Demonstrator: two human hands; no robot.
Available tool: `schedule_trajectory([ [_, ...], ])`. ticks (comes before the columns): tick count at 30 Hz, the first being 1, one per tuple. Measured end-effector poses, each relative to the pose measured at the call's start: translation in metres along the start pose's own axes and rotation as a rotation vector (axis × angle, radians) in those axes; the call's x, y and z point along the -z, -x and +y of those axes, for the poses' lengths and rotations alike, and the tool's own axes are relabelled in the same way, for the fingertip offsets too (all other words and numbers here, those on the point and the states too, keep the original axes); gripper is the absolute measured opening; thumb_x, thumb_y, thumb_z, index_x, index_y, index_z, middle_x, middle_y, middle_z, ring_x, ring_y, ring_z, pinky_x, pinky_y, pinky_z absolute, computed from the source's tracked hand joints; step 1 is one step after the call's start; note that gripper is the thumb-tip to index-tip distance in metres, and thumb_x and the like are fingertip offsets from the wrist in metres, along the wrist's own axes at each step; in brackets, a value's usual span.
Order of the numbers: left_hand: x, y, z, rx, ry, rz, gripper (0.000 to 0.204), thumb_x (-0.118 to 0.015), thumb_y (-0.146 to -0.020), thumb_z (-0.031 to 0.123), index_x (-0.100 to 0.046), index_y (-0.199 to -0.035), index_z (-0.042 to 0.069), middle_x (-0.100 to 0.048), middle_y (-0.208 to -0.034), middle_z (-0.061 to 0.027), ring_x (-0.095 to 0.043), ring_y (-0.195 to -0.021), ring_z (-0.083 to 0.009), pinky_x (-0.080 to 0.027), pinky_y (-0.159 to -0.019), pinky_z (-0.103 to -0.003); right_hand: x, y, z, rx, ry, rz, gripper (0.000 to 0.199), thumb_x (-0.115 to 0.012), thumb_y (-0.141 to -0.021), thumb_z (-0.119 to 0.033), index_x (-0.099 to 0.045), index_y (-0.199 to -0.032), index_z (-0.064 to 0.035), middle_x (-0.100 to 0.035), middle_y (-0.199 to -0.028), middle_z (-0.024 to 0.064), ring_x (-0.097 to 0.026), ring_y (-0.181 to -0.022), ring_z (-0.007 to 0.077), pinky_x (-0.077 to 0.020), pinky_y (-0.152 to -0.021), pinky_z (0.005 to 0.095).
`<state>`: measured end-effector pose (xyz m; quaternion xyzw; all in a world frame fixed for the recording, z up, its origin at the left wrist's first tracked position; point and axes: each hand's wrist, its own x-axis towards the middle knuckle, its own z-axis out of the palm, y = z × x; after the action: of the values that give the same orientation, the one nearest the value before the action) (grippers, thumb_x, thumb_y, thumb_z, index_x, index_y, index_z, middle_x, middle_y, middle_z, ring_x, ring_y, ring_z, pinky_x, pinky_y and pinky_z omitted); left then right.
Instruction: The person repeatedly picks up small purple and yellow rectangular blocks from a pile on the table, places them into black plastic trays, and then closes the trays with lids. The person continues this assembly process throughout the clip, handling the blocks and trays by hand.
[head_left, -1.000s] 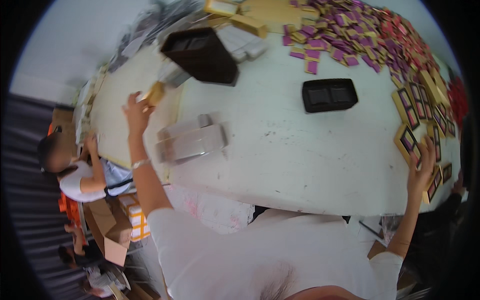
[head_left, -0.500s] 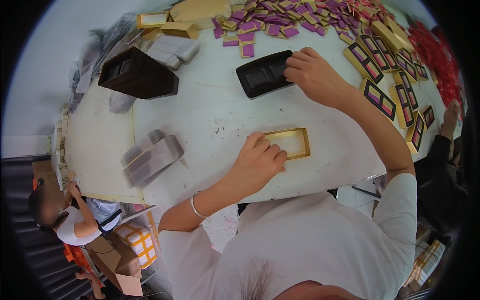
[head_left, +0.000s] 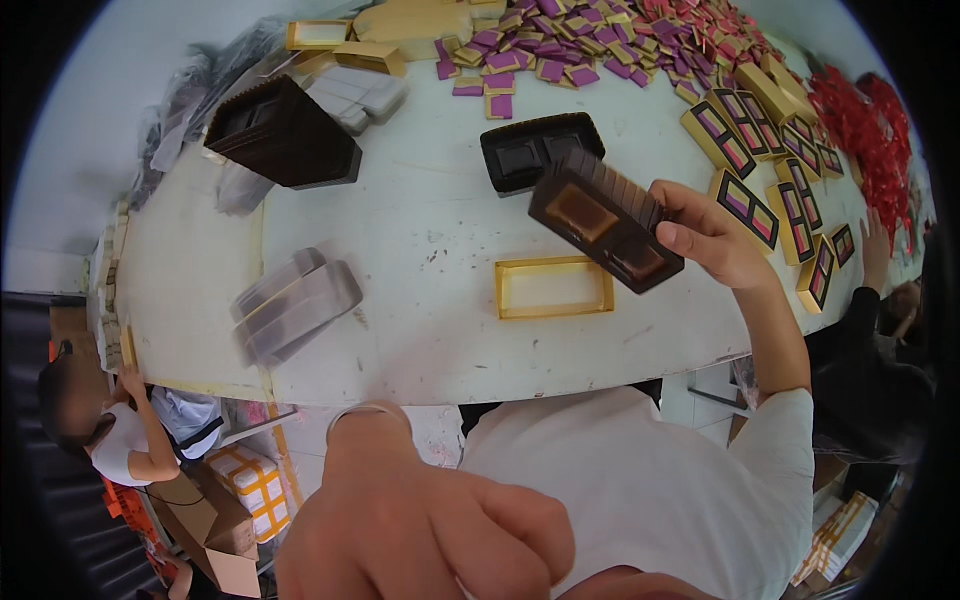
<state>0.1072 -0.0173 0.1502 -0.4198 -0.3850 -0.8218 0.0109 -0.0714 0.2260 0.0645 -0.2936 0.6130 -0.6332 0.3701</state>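
Observation:
My right hand [head_left: 712,235] grips a dark brown plastic tray insert [head_left: 598,222] by one end, tilted so that its two square hollows show. The tray hangs above the far right edge of an open gold box [head_left: 550,312] on the table. Behind it rests another black tray insert [head_left: 505,172] with two hollows. My left hand [head_left: 420,530] is raised close to the camera, off the table, its fingers curled in; whatever they hold, if anything, is hidden.
At left stands a tall stack of dark trays [head_left: 310,150], with clear plastic covers [head_left: 298,308] nearer. Purple and gold squares [head_left: 575,45] are heaped at the back. Filled gold boxes [head_left: 745,208] lie at right, beside red shreds [head_left: 870,150]. Co-workers sit at both sides.
My right hand has lifted a dark tray insert and brought it nearer, over the gold box. My left hand has let go of the box and come up toward the camera.

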Motion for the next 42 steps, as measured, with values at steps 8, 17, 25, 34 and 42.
schedule_trajectory([
  [8, 0.029, 0.012, -0.025, -0.056, -0.062, -0.188, 0.025, -0.060, -0.085, 0.030, -0.060, -0.080, 0.006, -0.062, -0.088, -0.0075, -0.057, -0.077, -0.0202, -0.042, -0.065, -0.033, -0.008, 0.003, 0.044, -0.247, -0.242, 0.229, 0.022, -0.057, -0.091, -0.028, -0.058, -0.099, -0.0078, -0.058, -0.089, -0.0036, -0.054, -0.082, 0.0031, -0.0427, -0.070, 0.0185],
  [17, 0.095, 0.047, -0.082, 0.378, -1.533, -0.092, 0.064, -0.082, -0.063, 0.024, -0.057, -0.121, 0.009, -0.060, -0.115, -0.0118, -0.054, -0.108, -0.0310, -0.035, -0.102, -0.042, -0.041, -0.009, 0.029, -0.180, -0.247, 0.216, 0.031, -0.054, -0.092, -0.032, -0.059, -0.110, -0.0067, -0.060, -0.097, 0.0038, -0.058, -0.086, 0.0097, -0.0485, -0.074, 0.0252],
  [25, 0.104, 0.058, -0.088, 0.473, -1.511, -0.014, 0.075, -0.083, -0.063, 0.026, -0.051, -0.129, 0.009, -0.055, -0.122, -0.0115, -0.051, -0.109, -0.0298, -0.038, -0.097, -0.039, -0.042, 0.015, 0.035, 0.395, 0.975, 0.144, 0.052, -0.079, -0.067, -0.013, -0.061, -0.116, -0.0067, -0.054, -0.108, 0.0139, -0.054, -0.094, 0.0289, -0.0467, -0.079, 0.0345],
  [34, 0.112, 0.074, -0.099, 0.752, -1.266, 0.048, 0.079, -0.081, -0.067, 0.025, -0.045, -0.136, 0.012, -0.053, -0.125, -0.0130, -0.051, -0.111, -0.0308, -0.046, -0.088, -0.036, -0.046, -0.003, 0.066, 0.489, 1.313, 0.080, 0.050, -0.076, -0.071, -0.023, -0.058, -0.116, -0.0105, -0.054, -0.103, 0.0094, -0.052, -0.085, 0.0268, -0.0455, -0.074, 0.0377],
  [42, 0.134, 0.060, -0.099, 0.738, -1.197, -0.096, 0.074, -0.080, -0.066, 0.022, -0.049, -0.132, 0.009, -0.053, -0.123, -0.0121, -0.052, -0.111, -0.0311, -0.044, -0.093, -0.038, -0.002, 0.001, 0.060, 0.436, 0.897, -0.143, 0.034, -0.065, -0.077, -0.007, -0.063, -0.111, -0.0032, -0.056, -0.106, 0.0136, -0.059, -0.088, 0.0291, -0.0513, -0.070, 0.0328],
])
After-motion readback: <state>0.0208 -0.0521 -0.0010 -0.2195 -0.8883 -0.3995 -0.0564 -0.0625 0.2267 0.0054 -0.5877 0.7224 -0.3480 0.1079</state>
